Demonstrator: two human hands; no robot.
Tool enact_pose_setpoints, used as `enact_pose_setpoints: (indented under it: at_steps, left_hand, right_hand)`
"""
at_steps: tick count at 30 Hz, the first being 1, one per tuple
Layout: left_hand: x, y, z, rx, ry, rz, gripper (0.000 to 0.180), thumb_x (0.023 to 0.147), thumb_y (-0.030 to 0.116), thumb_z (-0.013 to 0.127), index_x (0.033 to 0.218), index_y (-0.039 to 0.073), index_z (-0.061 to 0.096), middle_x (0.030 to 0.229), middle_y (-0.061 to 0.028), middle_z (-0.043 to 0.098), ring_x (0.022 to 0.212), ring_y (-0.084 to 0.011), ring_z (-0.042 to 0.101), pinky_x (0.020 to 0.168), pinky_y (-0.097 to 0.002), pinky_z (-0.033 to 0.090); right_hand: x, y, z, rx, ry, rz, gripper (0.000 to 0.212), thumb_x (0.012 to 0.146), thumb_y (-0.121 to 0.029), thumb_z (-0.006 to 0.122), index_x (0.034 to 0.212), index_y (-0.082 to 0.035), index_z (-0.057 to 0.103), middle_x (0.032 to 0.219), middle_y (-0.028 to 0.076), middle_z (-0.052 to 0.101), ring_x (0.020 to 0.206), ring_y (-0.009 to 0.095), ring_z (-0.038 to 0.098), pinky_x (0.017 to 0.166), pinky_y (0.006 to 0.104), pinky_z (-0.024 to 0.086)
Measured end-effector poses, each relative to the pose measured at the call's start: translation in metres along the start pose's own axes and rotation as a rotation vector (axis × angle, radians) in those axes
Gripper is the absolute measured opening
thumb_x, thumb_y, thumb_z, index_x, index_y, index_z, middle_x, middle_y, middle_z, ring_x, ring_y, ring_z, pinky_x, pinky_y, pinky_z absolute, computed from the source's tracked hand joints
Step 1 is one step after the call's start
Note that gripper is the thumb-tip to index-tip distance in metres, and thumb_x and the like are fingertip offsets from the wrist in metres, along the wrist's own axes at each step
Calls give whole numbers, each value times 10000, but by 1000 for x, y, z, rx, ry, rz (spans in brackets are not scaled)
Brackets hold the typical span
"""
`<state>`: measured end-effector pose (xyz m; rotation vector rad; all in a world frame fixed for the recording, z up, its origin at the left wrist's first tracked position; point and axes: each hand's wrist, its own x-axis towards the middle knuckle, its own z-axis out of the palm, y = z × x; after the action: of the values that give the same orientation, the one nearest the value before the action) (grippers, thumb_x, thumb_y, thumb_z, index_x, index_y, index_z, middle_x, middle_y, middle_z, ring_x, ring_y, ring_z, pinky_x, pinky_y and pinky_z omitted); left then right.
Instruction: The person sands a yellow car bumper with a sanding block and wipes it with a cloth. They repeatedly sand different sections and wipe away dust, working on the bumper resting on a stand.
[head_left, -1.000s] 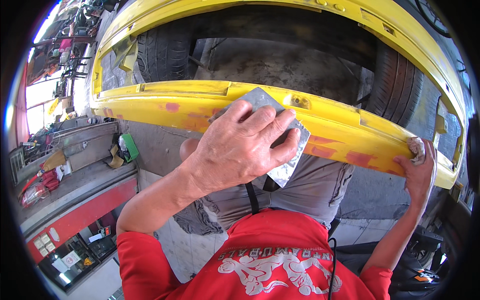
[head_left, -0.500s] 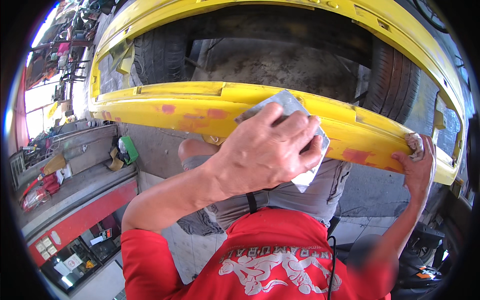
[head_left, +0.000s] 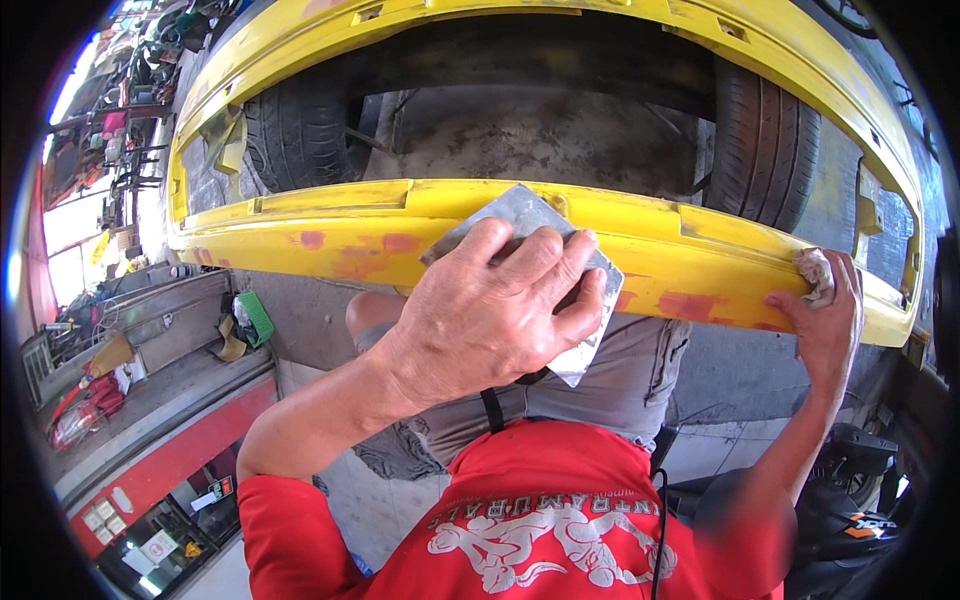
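- Here, a green basket [head_left: 257, 318] is sitting leftward, contents unclear.
- The left hand [head_left: 490, 312] is clasping a grey sheet [head_left: 518, 210] across the yellow bumper [head_left: 735, 272].
- The right hand [head_left: 830, 315] is gripping a rag [head_left: 815, 272] there.

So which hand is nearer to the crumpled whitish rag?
Right. The right hand holds the rag near the right end of the yellow panel; the left hand is well left of the rag, gripping a flat grey plate.
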<state>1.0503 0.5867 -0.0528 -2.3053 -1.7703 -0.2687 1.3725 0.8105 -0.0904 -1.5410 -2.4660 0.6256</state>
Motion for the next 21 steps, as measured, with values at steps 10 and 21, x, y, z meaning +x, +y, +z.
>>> enact_pose_setpoints:
  at_steps: [10,21]
  left_hand:
    - [0,1,-1,-20,-115,47,251,949,252,743,1189,198,791,1326,-28,765,1103,-178,649,889,-370,506]
    - [18,13,10,-28,-97,73,234,938,252,737,1161,207,796,1327,-15,752,1126,-183,634,904,-374,506]
  right_hand:
    - [-1,0,2,-31,6,56,741,646,-241,1070,1297,-54,769,1293,96,734,1225,315,713,1124,472,582]
    - [1,0,0,-25,-28,67,775,642,-299,1074,1300,-34,763,1289,105,731,1224,332,707,1132,477,564]
